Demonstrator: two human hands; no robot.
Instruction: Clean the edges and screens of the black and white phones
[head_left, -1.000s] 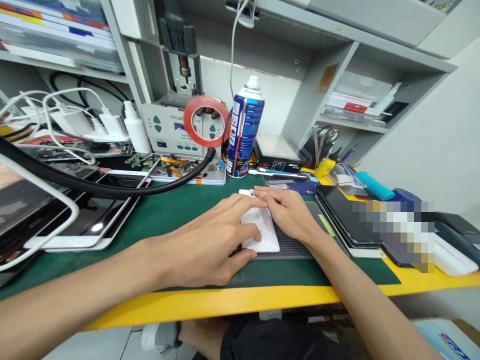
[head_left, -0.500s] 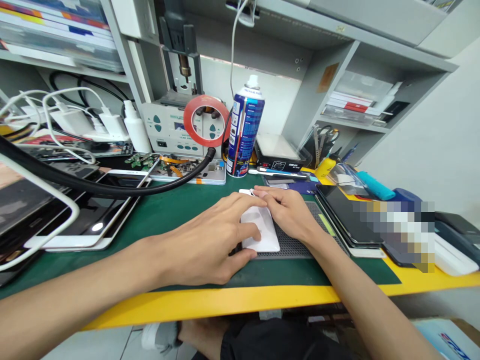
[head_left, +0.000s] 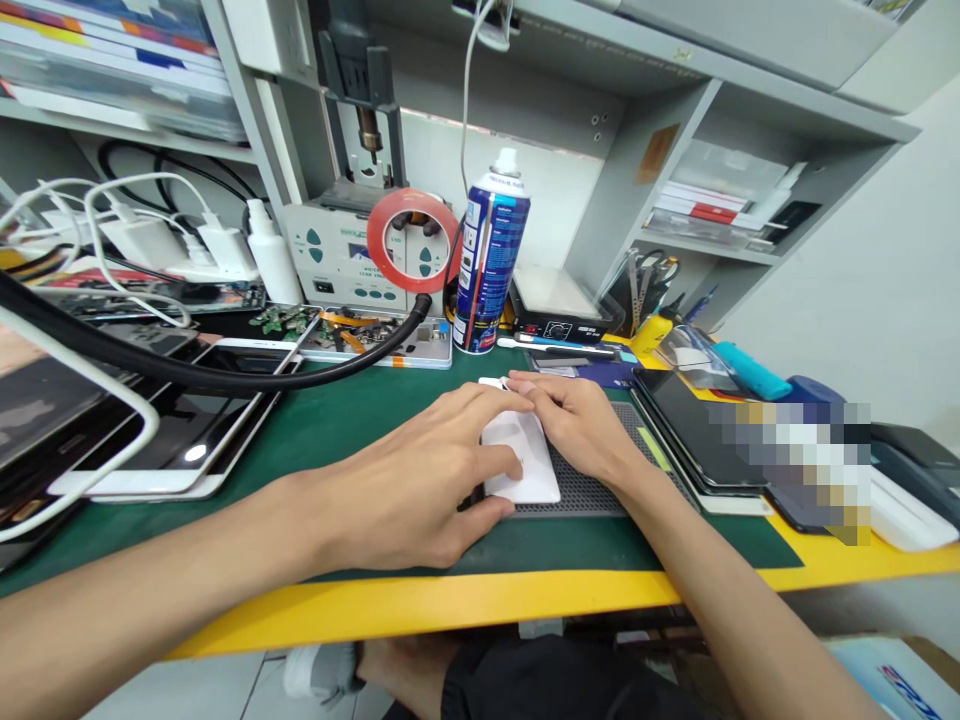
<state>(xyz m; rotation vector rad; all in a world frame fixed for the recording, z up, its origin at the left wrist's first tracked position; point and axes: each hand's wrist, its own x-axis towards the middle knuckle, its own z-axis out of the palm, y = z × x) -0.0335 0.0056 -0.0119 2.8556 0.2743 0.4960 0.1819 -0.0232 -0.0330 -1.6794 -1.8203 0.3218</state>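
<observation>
A white phone [head_left: 534, 458], glossy side up, lies on a dark perforated pad [head_left: 600, 495]. My left hand [head_left: 442, 465] grips it from the left, with fingers bent over its surface and the thumb low by its near left corner. At the far right edge, my right hand [head_left: 581, 420] holds the phone with its fingers close together near the top end. Both hands meet near that top end. Fingers cover part of the phone's far end and left edge, so what the right fingertips touch there is partly hidden.
Stacked phones or tablets [head_left: 697, 430] stand right of the pad, and white tablets [head_left: 187, 440] lie left. Behind are a blue spray can [head_left: 491, 260], a red tape roll [head_left: 379, 245] and a parts tray [head_left: 420, 345]. A black hose [head_left: 247, 380] crosses the left side.
</observation>
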